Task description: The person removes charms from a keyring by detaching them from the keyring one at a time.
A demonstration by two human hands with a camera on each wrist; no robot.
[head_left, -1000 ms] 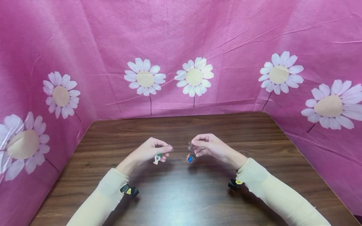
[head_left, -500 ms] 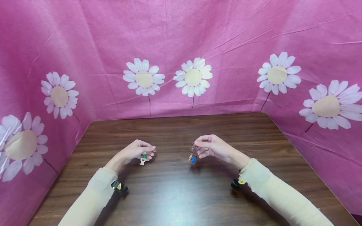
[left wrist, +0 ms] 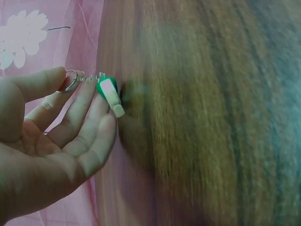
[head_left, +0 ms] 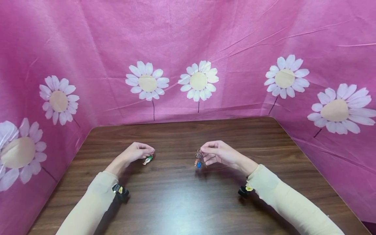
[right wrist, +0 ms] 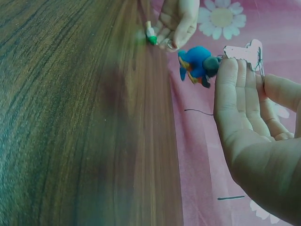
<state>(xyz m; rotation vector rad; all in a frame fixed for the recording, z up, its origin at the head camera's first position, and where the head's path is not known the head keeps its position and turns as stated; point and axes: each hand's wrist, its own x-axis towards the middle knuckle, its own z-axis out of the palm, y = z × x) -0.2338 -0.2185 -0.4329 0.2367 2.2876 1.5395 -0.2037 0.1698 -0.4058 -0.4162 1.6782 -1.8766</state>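
Observation:
My left hand point(head_left: 133, 154) pinches the metal ring of a keychain between thumb and forefinger. From a short chain dangles its green and white charm point(left wrist: 110, 92), beside the other fingers in the left wrist view. Across from it, my right hand point(head_left: 221, 153) pinches a second ring, which carries a silver key point(right wrist: 242, 52) and a blue and orange figure charm point(right wrist: 197, 63). In the head view that charm hangs below the fingertips, over the table. The two hands are apart, both above the table's far half.
A brown wood-grain table point(head_left: 182, 195) lies under both hands. Pink cloth point(head_left: 176, 29) with printed white daisies rises behind it and on both sides. Each wrist wears a small black camera point(head_left: 243, 192).
My left hand has moved left, away from the right one, carrying its keychain; its charm now hangs at a slant. The right hand stays nearly in place, its charm turning slightly.

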